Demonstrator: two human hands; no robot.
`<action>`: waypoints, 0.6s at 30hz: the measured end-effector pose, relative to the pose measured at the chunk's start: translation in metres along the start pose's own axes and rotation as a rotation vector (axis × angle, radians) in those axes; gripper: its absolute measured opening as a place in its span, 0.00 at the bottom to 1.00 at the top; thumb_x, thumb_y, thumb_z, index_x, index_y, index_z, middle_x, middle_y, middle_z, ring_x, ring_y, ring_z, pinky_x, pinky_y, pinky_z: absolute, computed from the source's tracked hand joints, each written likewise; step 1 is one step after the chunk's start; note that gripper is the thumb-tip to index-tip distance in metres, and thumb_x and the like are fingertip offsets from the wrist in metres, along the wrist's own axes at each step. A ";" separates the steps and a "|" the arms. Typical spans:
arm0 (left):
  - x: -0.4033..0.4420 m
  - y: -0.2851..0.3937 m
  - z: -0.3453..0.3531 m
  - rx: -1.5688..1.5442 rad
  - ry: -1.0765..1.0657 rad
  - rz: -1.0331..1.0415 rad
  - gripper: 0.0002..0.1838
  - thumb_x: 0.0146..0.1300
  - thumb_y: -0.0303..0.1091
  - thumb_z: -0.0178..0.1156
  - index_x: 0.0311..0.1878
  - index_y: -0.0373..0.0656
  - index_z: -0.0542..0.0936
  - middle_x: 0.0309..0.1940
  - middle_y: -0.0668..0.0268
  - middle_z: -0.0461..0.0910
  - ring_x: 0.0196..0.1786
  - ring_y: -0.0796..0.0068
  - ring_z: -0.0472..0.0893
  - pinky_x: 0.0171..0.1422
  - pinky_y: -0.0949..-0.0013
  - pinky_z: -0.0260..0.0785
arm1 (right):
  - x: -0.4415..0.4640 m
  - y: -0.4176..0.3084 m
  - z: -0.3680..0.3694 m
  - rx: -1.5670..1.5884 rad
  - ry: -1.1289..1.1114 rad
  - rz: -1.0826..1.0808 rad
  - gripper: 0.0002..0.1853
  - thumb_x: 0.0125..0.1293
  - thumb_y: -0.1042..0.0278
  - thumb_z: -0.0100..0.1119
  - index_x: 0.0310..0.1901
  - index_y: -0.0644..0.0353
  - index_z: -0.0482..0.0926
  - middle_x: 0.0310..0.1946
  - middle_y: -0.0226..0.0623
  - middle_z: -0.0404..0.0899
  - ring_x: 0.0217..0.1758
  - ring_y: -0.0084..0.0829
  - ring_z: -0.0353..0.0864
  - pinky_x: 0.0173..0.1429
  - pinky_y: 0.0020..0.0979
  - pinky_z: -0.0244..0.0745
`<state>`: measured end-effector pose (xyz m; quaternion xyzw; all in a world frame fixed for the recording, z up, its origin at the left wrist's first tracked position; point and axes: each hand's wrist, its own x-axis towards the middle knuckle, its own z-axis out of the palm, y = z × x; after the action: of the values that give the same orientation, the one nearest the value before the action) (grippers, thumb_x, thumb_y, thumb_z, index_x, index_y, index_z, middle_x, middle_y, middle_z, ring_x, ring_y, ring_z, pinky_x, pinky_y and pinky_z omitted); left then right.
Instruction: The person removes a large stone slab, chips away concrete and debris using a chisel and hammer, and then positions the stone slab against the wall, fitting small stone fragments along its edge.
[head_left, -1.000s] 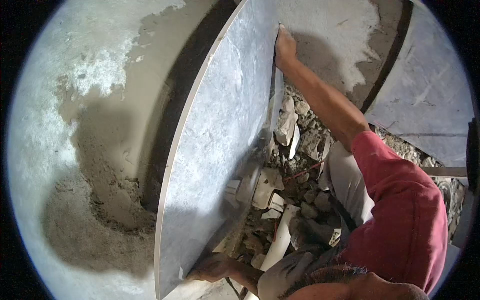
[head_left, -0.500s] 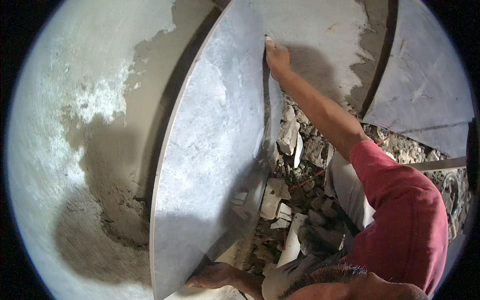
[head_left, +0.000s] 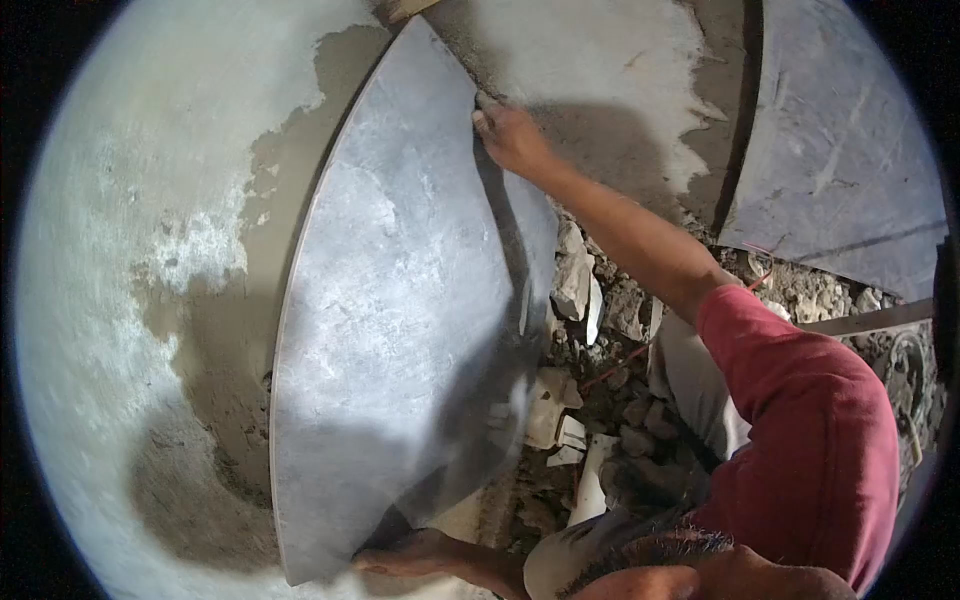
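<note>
From my head view, the large grey tile (head_left: pixel 390 300) has swung flatter, its long outer edge now closer over the wet mortar (head_left: pixel 350 70); the dark gap there has narrowed, so the sheet sits nearer that surface. My right hand (head_left: pixel 515 140) pinches the rim near the upper tip; my left hand (head_left: pixel 425 553) holds the lower edge, beside rubble (head_left: pixel 625 300).

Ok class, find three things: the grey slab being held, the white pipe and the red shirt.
Grey slab (head_left: pixel 360 300): head view, middle of its broad face.
White pipe (head_left: pixel 591 482): head view, middle of its visible length.
Red shirt (head_left: pixel 825 460): head view, body, beyond the sleeve.
</note>
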<state>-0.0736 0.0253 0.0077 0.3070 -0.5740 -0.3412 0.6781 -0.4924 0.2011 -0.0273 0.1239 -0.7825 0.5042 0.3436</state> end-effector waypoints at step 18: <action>0.045 -0.006 -0.023 0.332 -0.079 -0.077 0.34 0.65 0.55 0.36 0.48 0.23 0.67 0.44 0.41 0.69 0.43 0.54 0.70 0.51 0.58 0.63 | 0.033 -0.012 -0.003 -0.095 -0.322 0.016 0.20 0.65 0.57 0.39 0.39 0.69 0.73 0.34 0.58 0.73 0.41 0.55 0.72 0.47 0.46 0.66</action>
<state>-0.0471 -0.0149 0.0249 0.4229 -0.6365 -0.2794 0.5814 -0.5093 0.2032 0.0035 0.1803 -0.8514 0.4431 0.2153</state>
